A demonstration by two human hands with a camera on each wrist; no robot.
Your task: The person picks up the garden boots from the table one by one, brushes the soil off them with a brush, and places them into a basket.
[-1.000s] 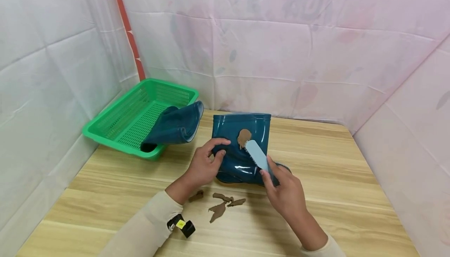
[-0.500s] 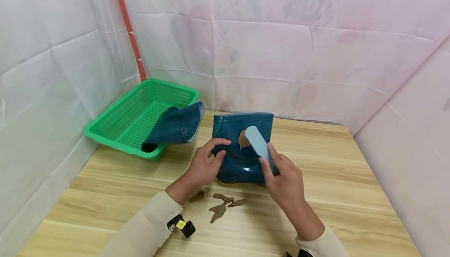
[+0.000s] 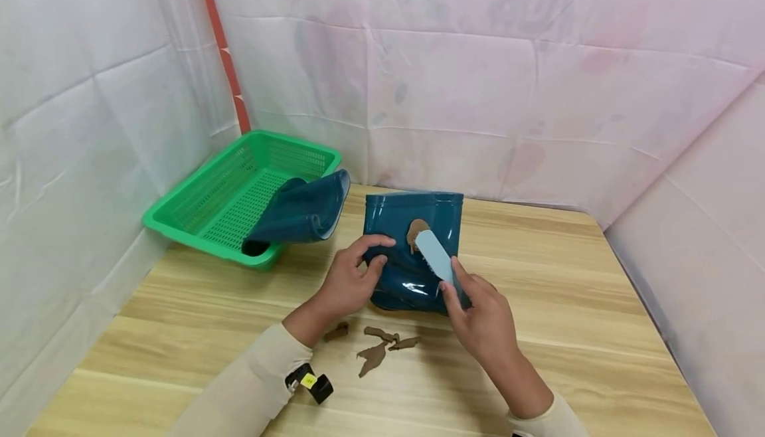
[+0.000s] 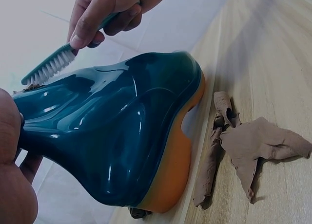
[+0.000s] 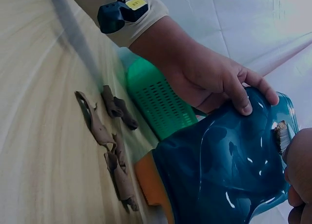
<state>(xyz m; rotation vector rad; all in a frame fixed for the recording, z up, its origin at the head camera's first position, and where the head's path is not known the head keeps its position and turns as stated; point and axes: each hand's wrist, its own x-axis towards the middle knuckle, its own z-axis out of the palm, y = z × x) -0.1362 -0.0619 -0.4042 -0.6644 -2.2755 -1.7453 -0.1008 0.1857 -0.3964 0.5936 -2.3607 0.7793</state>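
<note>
A dark teal rubber boot (image 3: 382, 214) stands on the table, its orange sole (image 4: 170, 168) showing in the left wrist view. My left hand (image 3: 346, 281) grips the near left side of its shaft between thumb and fingers. In my right hand (image 3: 487, 321) is a light blue scrubbing brush (image 3: 435, 256), pinched by the handle. White bristles (image 4: 52, 66) face the boot and meet the lower edge of a brown mud-like patch (image 3: 414, 230) on the shaft. The brush head covers part of that patch.
Several torn brown pieces (image 3: 373, 357) lie on the wooden table (image 3: 574, 317) in front of the boot. At the back left, a green plastic basket (image 3: 209, 246) holds a second teal boot (image 3: 299, 211), whose shaft leans over the rim. White sheets (image 3: 448, 78) hang around the table.
The right hand's brush moved up across the brown patch half a second ago and has come back down to its lower edge. The left hand keeps its grip on the boot.
</note>
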